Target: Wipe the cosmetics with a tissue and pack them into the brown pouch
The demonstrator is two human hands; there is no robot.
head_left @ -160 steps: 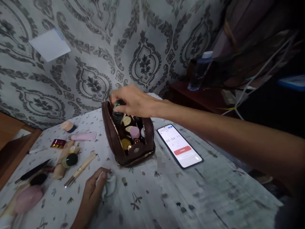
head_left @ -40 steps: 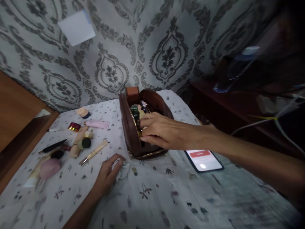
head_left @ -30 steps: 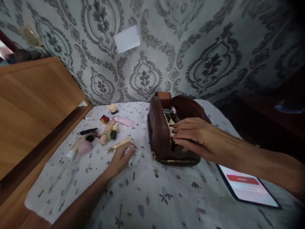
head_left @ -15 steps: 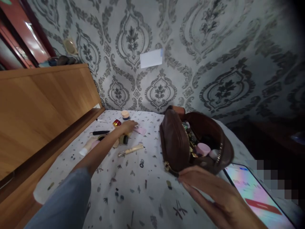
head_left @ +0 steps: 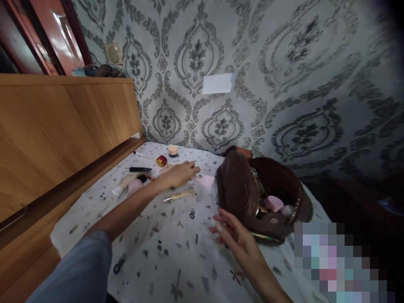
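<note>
My left hand (head_left: 183,173) reaches across the sheet, its fingers closed on the narrow end of a pale pink tube (head_left: 206,182). The tube's wide end points right, close to the brown bag (head_left: 235,181). The bag stands unzipped, with a pink-lidded jar (head_left: 273,203) and other small items inside. My right hand (head_left: 235,233) is at the bag's front left corner, fingers apart and holding nothing. Nearer to me than the left hand lies a slim cream-coloured tube (head_left: 179,196). Behind it are a red and gold jar (head_left: 161,160) and a peach-lidded jar (head_left: 173,151).
Left of my forearm lie a black pen-like stick (head_left: 139,169), a cream tube with a white cap (head_left: 122,185) and a pink round item (head_left: 135,186). A wooden panel (head_left: 69,109) borders the left side, a patterned wall (head_left: 217,54) the back. A blurred patch covers the lower right.
My left hand has moved right with the pink tube, towards the bag. My right hand has come off the bag's front edge, and its fingers have spread. The view has shifted slightly.
</note>
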